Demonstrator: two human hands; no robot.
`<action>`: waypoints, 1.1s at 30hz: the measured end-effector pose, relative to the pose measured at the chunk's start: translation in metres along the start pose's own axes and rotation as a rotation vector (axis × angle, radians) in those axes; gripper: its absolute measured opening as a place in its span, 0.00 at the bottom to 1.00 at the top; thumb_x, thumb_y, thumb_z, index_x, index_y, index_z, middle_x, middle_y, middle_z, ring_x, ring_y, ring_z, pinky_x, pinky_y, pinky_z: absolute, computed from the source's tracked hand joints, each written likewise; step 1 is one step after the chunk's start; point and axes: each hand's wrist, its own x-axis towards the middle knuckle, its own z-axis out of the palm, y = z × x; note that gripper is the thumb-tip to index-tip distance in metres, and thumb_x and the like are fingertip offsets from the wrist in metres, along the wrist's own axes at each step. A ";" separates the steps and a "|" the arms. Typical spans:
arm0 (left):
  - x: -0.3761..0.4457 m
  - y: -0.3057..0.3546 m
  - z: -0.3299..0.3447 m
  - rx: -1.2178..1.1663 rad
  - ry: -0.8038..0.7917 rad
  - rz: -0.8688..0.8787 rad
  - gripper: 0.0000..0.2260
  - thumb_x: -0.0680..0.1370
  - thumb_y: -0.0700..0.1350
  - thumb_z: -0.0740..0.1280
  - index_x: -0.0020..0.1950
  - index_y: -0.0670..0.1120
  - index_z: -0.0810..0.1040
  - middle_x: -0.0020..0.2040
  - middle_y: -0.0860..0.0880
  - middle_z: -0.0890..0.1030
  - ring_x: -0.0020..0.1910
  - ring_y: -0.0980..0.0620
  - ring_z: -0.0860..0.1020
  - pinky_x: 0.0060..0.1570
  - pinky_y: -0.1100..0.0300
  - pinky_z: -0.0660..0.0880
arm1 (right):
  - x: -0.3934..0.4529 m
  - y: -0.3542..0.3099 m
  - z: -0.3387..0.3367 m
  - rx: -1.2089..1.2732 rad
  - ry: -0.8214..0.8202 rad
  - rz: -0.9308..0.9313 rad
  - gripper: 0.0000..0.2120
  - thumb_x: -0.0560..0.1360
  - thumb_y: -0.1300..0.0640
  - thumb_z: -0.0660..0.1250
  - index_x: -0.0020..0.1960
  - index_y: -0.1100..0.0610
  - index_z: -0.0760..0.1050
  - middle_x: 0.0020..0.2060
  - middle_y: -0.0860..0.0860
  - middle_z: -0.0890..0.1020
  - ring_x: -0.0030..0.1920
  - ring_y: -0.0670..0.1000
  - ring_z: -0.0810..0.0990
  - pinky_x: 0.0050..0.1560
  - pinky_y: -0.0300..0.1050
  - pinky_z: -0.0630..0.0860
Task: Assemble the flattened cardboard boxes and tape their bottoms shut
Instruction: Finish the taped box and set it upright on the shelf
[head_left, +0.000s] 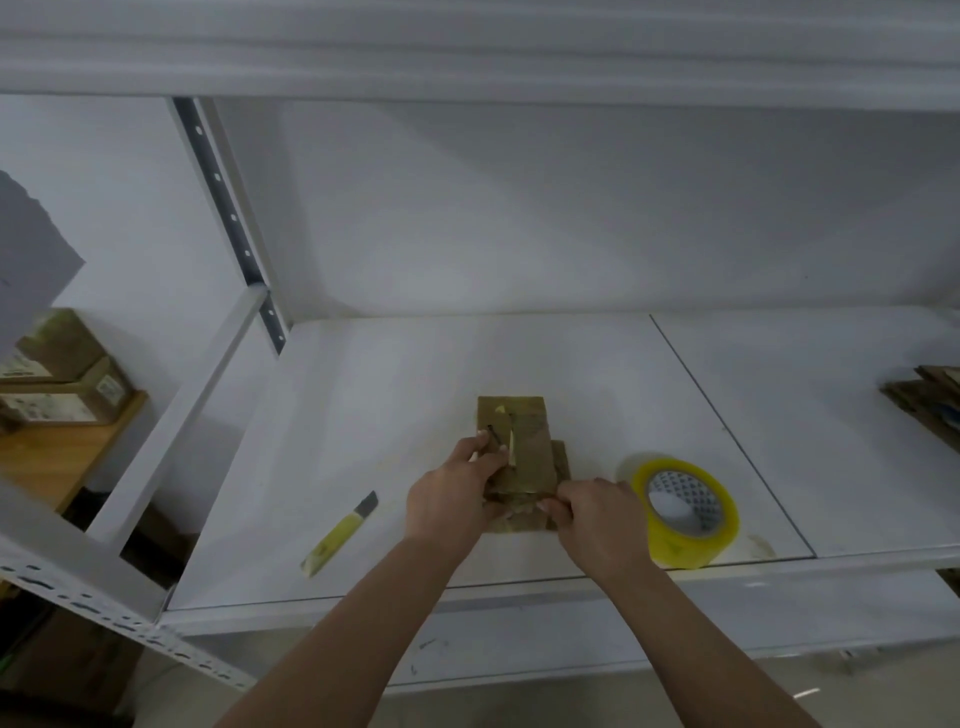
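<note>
A small flattened brown cardboard box (524, 441) lies on the white shelf (363, 415) in front of me. My left hand (452, 499) grips its left edge, fingers curled over the top. My right hand (592, 512) pinches the near right corner of the cardboard. The box's near end is hidden under both hands. A roll of yellowish clear tape (685, 514) lies flat just right of my right hand. A yellow box cutter (340, 535) lies on the shelf to the left of my left hand, blade end pointing away.
A stack of flattened cardboard (930, 405) sits at the shelf's far right edge. Taped boxes (62, 374) stand on a wooden surface at the left, beyond a white metal rack post (228, 218). An upper shelf overhangs the work area.
</note>
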 end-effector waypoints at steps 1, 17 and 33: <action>0.000 0.001 -0.001 -0.002 0.002 -0.005 0.26 0.77 0.52 0.68 0.74 0.59 0.66 0.76 0.59 0.58 0.58 0.51 0.78 0.56 0.55 0.77 | 0.001 0.000 -0.001 0.032 -0.015 -0.002 0.18 0.67 0.51 0.78 0.27 0.51 0.72 0.22 0.51 0.76 0.25 0.55 0.76 0.33 0.42 0.60; -0.001 0.006 -0.001 0.077 -0.014 0.004 0.26 0.77 0.53 0.68 0.74 0.58 0.64 0.77 0.57 0.57 0.62 0.49 0.76 0.55 0.53 0.77 | 0.009 0.024 -0.024 0.214 -0.218 -0.018 0.09 0.74 0.42 0.70 0.44 0.48 0.79 0.40 0.43 0.84 0.44 0.47 0.80 0.53 0.44 0.70; 0.004 0.028 -0.013 0.101 0.008 -0.061 0.32 0.73 0.67 0.64 0.68 0.49 0.64 0.69 0.50 0.66 0.63 0.47 0.66 0.55 0.53 0.75 | 0.026 0.006 -0.032 0.466 -0.296 0.028 0.24 0.77 0.66 0.58 0.68 0.47 0.72 0.62 0.47 0.80 0.61 0.50 0.79 0.64 0.49 0.73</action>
